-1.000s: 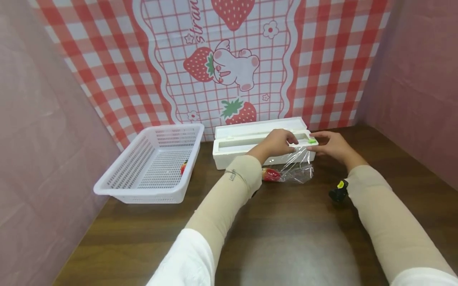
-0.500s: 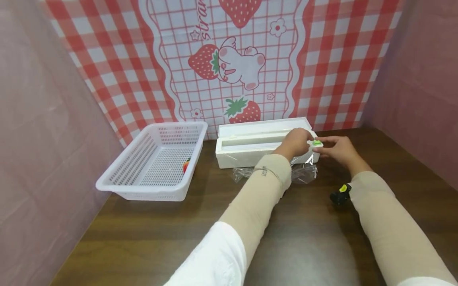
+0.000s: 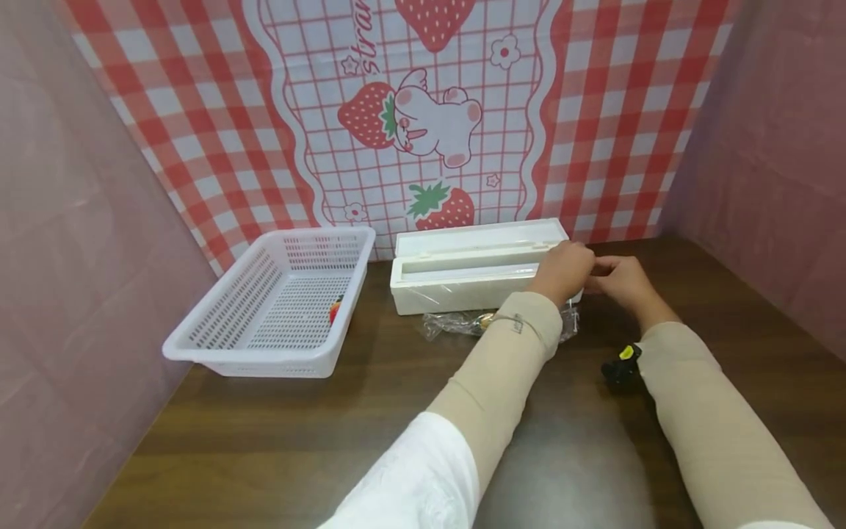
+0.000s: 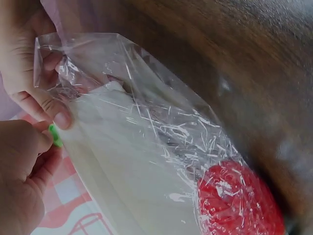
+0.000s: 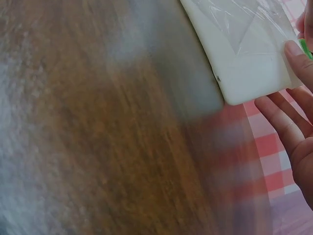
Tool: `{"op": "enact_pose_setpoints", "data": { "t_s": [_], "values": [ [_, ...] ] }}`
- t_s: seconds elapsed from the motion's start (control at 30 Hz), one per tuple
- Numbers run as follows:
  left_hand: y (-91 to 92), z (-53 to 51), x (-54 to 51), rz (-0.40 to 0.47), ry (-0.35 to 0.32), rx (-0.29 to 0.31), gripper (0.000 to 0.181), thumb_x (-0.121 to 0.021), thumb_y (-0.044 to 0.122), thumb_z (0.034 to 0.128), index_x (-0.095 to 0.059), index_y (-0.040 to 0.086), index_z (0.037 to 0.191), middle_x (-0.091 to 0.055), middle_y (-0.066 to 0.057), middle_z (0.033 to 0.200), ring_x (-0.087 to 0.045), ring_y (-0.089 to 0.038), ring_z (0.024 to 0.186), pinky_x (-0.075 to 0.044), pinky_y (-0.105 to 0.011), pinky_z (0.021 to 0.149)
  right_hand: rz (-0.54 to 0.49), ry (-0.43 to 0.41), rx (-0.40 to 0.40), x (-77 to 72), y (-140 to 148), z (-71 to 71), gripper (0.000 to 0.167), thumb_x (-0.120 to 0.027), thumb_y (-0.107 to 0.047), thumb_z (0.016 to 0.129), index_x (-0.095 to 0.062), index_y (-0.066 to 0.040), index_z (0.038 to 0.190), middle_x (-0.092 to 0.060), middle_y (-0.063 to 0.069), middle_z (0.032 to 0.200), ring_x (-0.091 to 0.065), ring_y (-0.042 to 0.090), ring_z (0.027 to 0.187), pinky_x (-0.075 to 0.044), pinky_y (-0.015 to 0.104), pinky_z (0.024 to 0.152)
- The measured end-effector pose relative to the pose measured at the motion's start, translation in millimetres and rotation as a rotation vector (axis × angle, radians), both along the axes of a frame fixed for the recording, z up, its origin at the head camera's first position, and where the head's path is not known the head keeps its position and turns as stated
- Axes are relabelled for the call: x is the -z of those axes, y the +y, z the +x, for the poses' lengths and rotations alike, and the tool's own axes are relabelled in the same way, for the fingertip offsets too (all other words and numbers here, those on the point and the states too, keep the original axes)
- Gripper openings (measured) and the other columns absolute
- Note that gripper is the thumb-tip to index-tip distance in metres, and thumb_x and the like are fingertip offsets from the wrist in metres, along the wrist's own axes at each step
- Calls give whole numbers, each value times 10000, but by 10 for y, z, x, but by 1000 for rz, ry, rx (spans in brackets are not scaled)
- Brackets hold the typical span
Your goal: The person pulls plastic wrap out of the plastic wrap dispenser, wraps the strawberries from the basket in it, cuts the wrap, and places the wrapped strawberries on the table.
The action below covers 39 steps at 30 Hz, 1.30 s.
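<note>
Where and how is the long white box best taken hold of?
Probably by both short ends of the long white box, from left and right. It is narrow, with its lid raised along the back and clear film along the front. The left hand and right hand are at its right end.

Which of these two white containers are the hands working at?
The long, narrow box on the right, its lid open: the left hand and right hand are at its right end. The slotted basket on the left stands apart.
</note>
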<state>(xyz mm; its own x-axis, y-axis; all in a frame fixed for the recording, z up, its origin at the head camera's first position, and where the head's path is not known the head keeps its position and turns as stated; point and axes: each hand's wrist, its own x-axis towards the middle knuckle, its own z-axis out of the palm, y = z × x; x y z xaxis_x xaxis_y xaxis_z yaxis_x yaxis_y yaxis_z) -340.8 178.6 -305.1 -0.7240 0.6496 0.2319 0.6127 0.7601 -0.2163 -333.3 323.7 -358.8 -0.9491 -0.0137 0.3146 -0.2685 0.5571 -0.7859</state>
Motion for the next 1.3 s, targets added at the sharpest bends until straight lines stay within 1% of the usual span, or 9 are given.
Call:
{"op": "enact_pose_setpoints", "data": {
  "t_s": [0.07, 0.13, 0.3, 0.43, 0.7, 0.87, 1.03, 1.13, 1.3],
  "values": [
    [-4, -9, -11, 18, -9, -5, 161, -636, 226, 941, -732, 238, 1069, -678, 65, 1061, -622, -119, 996, -503, -237, 886, -8, -2, 0, -2, -9, 0, 395, -744, -40, 830, -618, 173, 1137, -701, 42, 827, -577, -5, 607, -544, 223, 563],
    [-10, -25, -16, 33, -21, -12, 146, -640, 213, 937, -737, 241, 1043, -689, 76, 1046, -631, -108, 992, -501, -226, 885, -20, -7, -4, 3, -12, 0, 393, -734, -38, 839, -611, 180, 1142, -702, 40, 817, -610, 19, 597, -561, 255, 567],
    [-28, -57, -2, 49, -40, -20, 139, -634, 175, 934, -736, 224, 1014, -700, 77, 1020, -642, -94, 981, -499, -212, 878, 9, -13, 3, 23, -6, 12, 378, -722, -48, 857, -620, 163, 1153, -708, 108, 831, -672, 124, 609, -574, 295, 563],
    [-38, -46, -6, 53, -57, -16, 126, -662, 192, 913, -734, 220, 1013, -702, 79, 1015, -643, -89, 976, -500, -204, 869, 44, -8, 13, 38, 6, 30, 380, -725, -68, 861, -626, 153, 1153, -711, 149, 810, -678, 142, 601, -562, 271, 546],
    [-52, -28, -16, 62, -71, -4, 115, -680, 200, 901, -731, 212, 1002, -703, 83, 1016, -640, -85, 978, -500, -204, 866, 37, -26, 14, 42, 18, 74, 405, -720, -87, 877, -608, 154, 1183, -692, 269, 932, -685, 111, 615, -562, 253, 570],
    [-66, -52, -20, 86, -69, -12, 97, -649, 194, 923, -726, 207, 981, -702, 88, 1005, -637, -81, 974, -494, -201, 874, 15, -26, 8, 24, 1, 77, 430, -726, -117, 881, -604, 146, 1198, -671, 303, 1006, -704, 182, 661, -585, 312, 625],
    [-121, -71, -22, 94, -67, -16, 104, -639, 180, 920, -727, 208, 969, -706, 84, 995, -641, -84, 962, -499, -206, 860, 25, -27, -6, 11, -23, 57, 449, -731, -131, 880, -598, 138, 1214, -633, 349, 1073, -711, 233, 695, -587, 339, 644],
    [-157, -82, -18, 96, -62, -31, 122, -630, 183, 927, -730, 217, 989, -704, 81, 1010, -641, -85, 962, -503, -207, 852, 38, -24, -7, 0, -44, 42, 481, -749, -161, 867, -598, 127, 1222, -627, 352, 1090, -709, 242, 685, -587, 332, 626],
    [-210, -101, -22, 117, -64, -56, 160, -586, 204, 962, -735, 221, 1016, -699, 74, 1040, -636, -87, 981, -500, -208, 860, 64, -9, -4, -20, -59, 17, 514, -773, -210, 849, -610, 97, 1227, -659, 319, 1041, -693, 230, 653, -572, 281, 582]
  ]
}}
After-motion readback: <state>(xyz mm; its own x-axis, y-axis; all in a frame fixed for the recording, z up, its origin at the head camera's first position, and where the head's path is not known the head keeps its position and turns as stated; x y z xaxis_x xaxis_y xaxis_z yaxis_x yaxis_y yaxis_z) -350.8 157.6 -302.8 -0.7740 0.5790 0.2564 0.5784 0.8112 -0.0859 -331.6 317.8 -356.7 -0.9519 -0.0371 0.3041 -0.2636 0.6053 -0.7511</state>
